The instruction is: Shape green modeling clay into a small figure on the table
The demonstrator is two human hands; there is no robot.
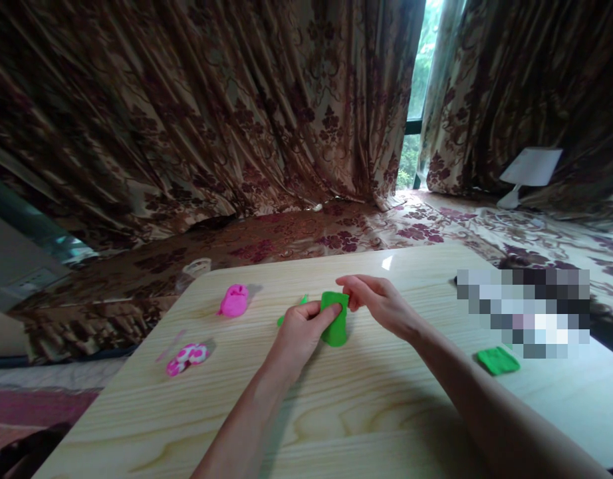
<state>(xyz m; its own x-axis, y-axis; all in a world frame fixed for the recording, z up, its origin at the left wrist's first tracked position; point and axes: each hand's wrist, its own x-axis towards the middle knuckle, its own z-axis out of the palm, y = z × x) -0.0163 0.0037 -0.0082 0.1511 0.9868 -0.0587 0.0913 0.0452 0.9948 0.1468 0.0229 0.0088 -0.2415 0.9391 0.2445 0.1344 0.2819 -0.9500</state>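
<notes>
From where I stand, the pale wooden table [376,419] fills the bottom of the frame, with a green clay square [498,360] lying at lower right and a pink-and-white spotted clay piece [187,358] at lower left. Just below centre, the left hand [299,322] pinches a flat green clay sheet [335,329] under its thumb, holding it upright; the right hand [381,299] is loosely curled at the sheet's upper right edge, though I can't tell whether its fingertips touch or grip. The step in hand looks like working that sheet's edge, and the next move seems to call for a steady left pinch and light right fingers, since thin clay could stretch or tear. Green scraps [303,300] show past the left hand, a magenta clay lump [234,301] sits left of centre, and patterned curtains [266,100] hang across the top.
</notes>
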